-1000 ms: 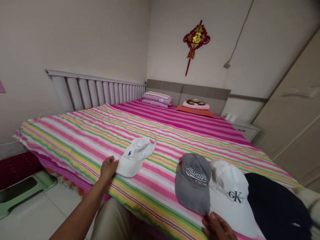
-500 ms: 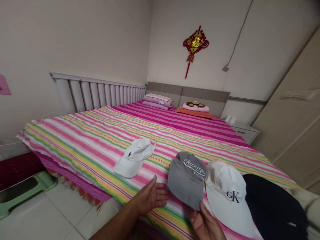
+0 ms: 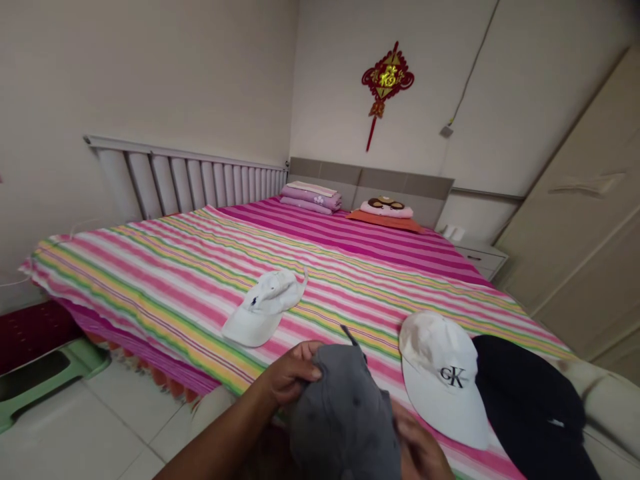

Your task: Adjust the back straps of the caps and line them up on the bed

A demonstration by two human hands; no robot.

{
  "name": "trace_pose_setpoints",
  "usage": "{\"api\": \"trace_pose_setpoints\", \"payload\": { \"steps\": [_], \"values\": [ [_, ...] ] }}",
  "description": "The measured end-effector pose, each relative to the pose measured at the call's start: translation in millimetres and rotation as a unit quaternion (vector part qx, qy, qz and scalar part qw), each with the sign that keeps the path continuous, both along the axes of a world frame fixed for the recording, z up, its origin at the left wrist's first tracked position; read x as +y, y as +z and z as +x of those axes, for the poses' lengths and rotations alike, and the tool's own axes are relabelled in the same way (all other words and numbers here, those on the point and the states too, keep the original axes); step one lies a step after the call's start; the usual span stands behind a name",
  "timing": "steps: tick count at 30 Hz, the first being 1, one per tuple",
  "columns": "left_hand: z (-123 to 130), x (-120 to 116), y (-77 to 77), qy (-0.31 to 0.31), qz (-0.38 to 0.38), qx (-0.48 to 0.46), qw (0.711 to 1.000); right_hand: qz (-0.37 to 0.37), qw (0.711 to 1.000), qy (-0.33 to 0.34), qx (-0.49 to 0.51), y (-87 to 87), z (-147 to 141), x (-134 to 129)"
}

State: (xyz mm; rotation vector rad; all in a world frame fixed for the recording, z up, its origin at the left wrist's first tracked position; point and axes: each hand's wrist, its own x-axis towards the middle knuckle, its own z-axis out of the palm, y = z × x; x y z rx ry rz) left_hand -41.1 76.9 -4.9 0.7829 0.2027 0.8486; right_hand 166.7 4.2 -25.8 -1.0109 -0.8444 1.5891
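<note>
Between my two hands is a grey baseball cap (image 3: 347, 407), lifted off the bed with its strap end sticking up at the top. My left hand (image 3: 295, 373) grips the cap's left edge, thumb on the outside. On the right side, my right hand (image 3: 417, 443) is closed on the cap, its fingers partly hidden behind it. A white cap (image 3: 265, 307) with a small dark logo lies on the bed to the left. Right of my hands lie a white cap with black letters (image 3: 443, 377) and a black hat (image 3: 533, 407).
The bed bears a striped cover (image 3: 165, 280). Folded purple bedding (image 3: 310, 199) and a pink folded item (image 3: 385, 210) lie near the headboard (image 3: 390, 187). A green stool (image 3: 83, 367) stands at the lower left, a white nightstand (image 3: 480, 259) at the far right.
The grey cap has been lifted off the bed, drawn toward me and turned so its lettering no longer shows. My left hand, open before, has closed on it. The view has shifted slightly.
</note>
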Motion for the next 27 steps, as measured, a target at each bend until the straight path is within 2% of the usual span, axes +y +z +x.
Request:
{"api": "trace_pose_setpoints", "payload": {
  "steps": [4,8,13,17,19,22,24,27],
  "values": [
    [-7,-8,5.6,-0.045,0.011,0.054,0.997,0.004,0.998,0.051,0.036,41.3,-15,17],
    [-13,-10,11.8,-0.046,0.02,0.088,0.995,0.045,0.995,0.076,0.049,57.8,-25,21],
    [-4,-9,24.7,-0.022,0.029,0.129,0.991,0.088,0.986,0.101,-0.1,70.5,-33,18],
    [2,-9,28.5,-0.012,0.015,0.184,0.983,0.159,0.961,0.046,-0.22,78.0,-36,16],
    [3,-11,28.1,-0.011,0.015,0.199,0.98,0.232,0.923,0.023,-0.306,79.8,-36,14],
    [1,-15,29.2,0.025,0.029,0.186,0.982,0.366,0.821,0.008,-0.437,80.3,-35,10],
    [-1,-18,31.8,0.04,0.052,0.185,0.981,0.445,0.754,-0.01,-0.483,79.6,-34,7],
    [-3,-22,36.2,0.05,0.092,0.201,0.974,0.52,0.672,-0.015,-0.526,78.9,-34,5]
  ]
}}
